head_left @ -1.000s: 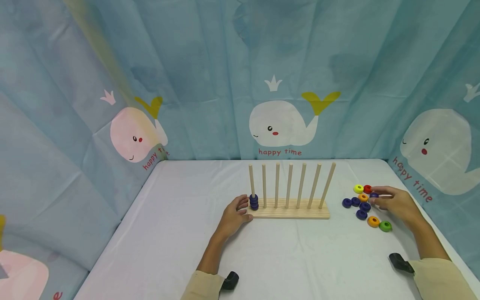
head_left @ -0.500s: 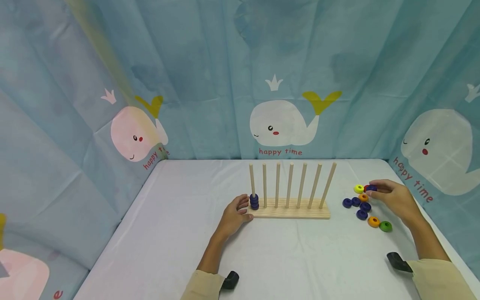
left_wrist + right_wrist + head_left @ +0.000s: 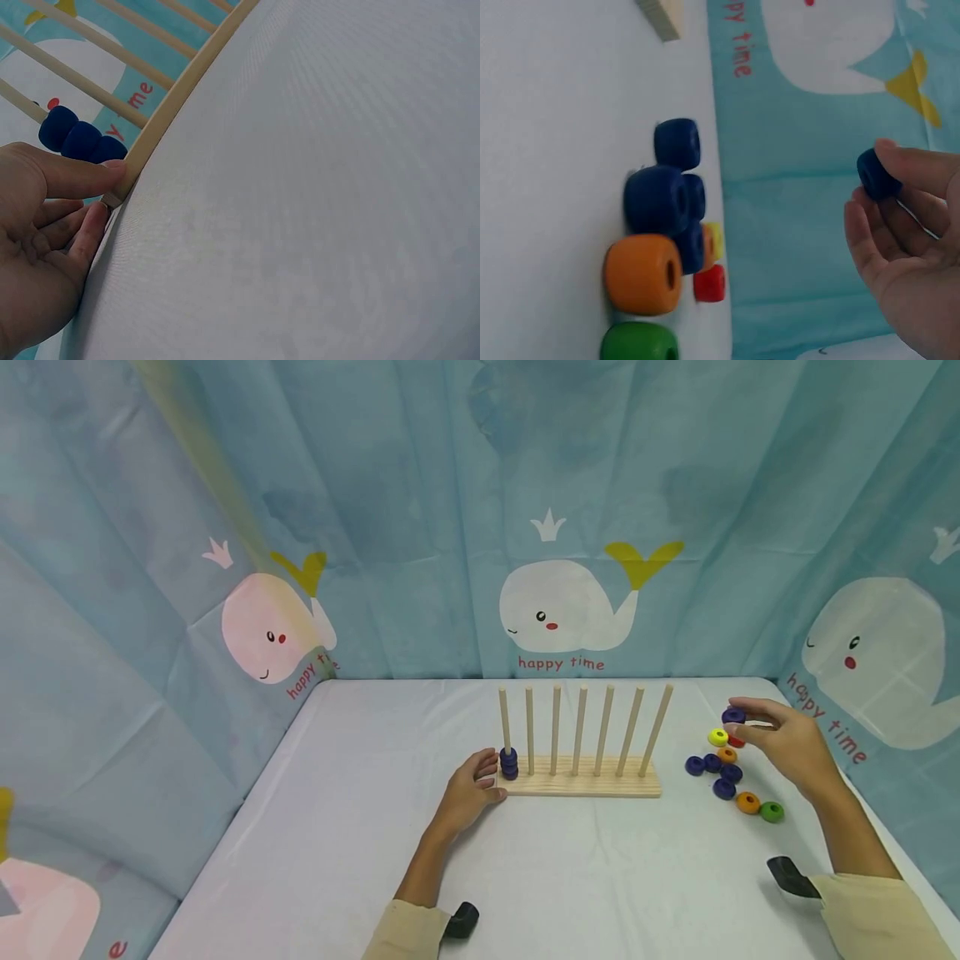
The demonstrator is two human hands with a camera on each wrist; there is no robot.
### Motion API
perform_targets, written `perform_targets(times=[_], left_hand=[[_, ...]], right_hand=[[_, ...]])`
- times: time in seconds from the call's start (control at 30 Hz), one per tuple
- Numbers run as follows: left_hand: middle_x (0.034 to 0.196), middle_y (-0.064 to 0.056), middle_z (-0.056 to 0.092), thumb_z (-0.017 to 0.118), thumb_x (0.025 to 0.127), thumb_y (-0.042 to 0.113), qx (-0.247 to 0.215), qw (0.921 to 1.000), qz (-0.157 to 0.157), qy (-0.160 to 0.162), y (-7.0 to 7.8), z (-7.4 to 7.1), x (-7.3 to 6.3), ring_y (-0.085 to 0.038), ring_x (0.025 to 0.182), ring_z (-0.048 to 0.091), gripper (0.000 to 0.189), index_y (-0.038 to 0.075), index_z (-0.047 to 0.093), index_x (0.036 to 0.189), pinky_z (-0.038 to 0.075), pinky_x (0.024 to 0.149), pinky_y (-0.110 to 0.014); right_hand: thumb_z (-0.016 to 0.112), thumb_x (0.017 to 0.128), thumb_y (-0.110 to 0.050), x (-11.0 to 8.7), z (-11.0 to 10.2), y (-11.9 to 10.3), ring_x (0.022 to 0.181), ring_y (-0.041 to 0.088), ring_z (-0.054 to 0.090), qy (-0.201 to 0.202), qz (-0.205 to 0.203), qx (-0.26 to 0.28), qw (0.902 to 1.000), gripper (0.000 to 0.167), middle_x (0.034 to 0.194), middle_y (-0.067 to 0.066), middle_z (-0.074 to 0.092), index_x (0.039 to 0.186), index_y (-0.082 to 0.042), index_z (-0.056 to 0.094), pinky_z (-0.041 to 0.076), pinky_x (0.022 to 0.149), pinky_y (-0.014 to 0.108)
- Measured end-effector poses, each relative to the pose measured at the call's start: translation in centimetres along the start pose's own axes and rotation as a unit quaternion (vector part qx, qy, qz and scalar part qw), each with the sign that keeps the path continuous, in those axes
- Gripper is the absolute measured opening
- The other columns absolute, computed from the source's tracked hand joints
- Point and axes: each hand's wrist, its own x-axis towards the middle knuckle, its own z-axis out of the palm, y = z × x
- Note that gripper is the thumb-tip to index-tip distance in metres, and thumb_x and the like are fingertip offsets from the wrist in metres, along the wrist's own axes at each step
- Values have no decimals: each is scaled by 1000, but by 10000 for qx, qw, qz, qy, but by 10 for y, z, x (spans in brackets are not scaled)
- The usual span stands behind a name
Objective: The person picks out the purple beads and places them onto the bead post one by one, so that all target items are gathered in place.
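A wooden peg rack (image 3: 585,787) with a row of upright pegs stands on the table. Several blue beads (image 3: 509,765) are stacked on its leftmost peg. At the rack's left end my left hand (image 3: 463,793) grips the base, the thumb on its front edge, as the left wrist view also shows. Off to the right, my right hand (image 3: 791,743) pinches one blue bead (image 3: 878,175) between thumb and fingers, held up above the table. Below it lie loose beads: several blue, two orange (image 3: 747,802), a green bead (image 3: 772,812), a yellow bead (image 3: 717,737) and a partly hidden red bead (image 3: 709,283).
A white cloth covers the table (image 3: 600,877). Behind it and along both sides hangs a blue curtain (image 3: 390,527) printed with whales. Each wrist carries a black device (image 3: 461,920) at the sleeve.
My right hand has lifted the blue bead from the loose group, raising it up and slightly left. The left hand and the rack have stayed in place.
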Motion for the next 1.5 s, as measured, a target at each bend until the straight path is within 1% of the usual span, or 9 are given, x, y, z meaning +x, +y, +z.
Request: perform_targets(times=[0.1, 0.17, 0.23, 0.3, 0.37, 0.73, 1.0, 1.27, 1.5], left_hand=[[155, -20, 55, 76, 87, -6, -51, 10000, 22, 7, 1, 1, -1, -37, 143, 54, 78, -1, 44, 158, 50, 118, -45], [155, -20, 54, 76, 87, -6, -76, 10000, 20, 11, 1, 1, 0, -37, 143, 54, 78, -1, 44, 158, 50, 119, -45], [155, -20, 54, 76, 87, -7, -98, 9999, 31, 18, 1, 1, 0, -37, 143, 54, 78, -2, 44, 157, 50, 119, -46], [155, -20, 54, 76, 86, -8, -91, 10000, 21, 25, 1, 1, 0, -37, 143, 54, 79, -2, 44, 158, 50, 118, -45], [155, -19, 55, 76, 86, -8, -90, 10000, 10, 31, 0, 1, 0, -36, 143, 54, 79, -1, 44, 158, 50, 118, -45], [155, -23, 53, 75, 86, -8, -108, 9999, 25, 42, -1, 1, -1, -39, 143, 53, 78, -4, 43, 157, 49, 119, -47], [155, -24, 53, 75, 86, -9, -114, 9999, 49, 58, -1, 1, 1, -40, 142, 53, 78, -5, 42, 157, 50, 118, -48], [155, -19, 55, 75, 86, -8, 51, 10000, -22, 58, -1, 0, 1, -35, 143, 55, 78, -1, 44, 158, 51, 117, -41], [156, -21, 54, 75, 87, -9, -10, 10000, -10, 22, 0, 1, 1, -37, 143, 54, 78, -3, 43, 158, 50, 118, -43]], right_hand=[[67, 105, -39, -1, -3, -9, 94, -20, 52, 49, -136, -26, 9999, 56, 119, -8, 66, 148, -3, 59, 46, 102, 79], [68, 105, -38, -3, -5, -16, 91, -20, 55, 124, -254, -61, 9996, 53, 109, -23, 63, 144, -3, 62, 58, 104, 58], [70, 104, -36, -5, -6, -24, 90, -19, 58, 216, -396, -42, 9990, 51, 103, -31, 62, 142, -3, 64, 61, 98, 31], [72, 103, -33, -7, -8, -31, 90, -17, 60, 290, -554, 11, 9980, 49, 101, -32, 63, 140, -2, 65, 54, 86, 8], [74, 102, -32, -8, -8, -37, 91, -17, 61, 364, -669, 91, 9971, 47, 102, -32, 64, 138, -3, 66, 46, 79, -1], [77, 99, -20, -15, -6, -73, 96, -18, 62, 623, -1187, 298, 9905, 43, 111, -29, 62, 137, -1, 67, 48, 83, -2], [79, 95, -4, -13, 3, -98, 94, -10, 68, 718, -1706, 696, 9802, 37, 110, -21, 68, 131, -1, 71, 53, 84, 1], [78, 94, 1, -12, 11, -123, 102, -2, 68, 698, -2151, 904, 9699, 38, 117, -13, 68, 131, -2, 72, 54, 84, 3], [77, 92, 6, -11, 24, -147, 108, 4, 67, 443, -2543, 1108, 9597, 40, 120, -10, 68, 131, -1, 72, 55, 90, 6]])
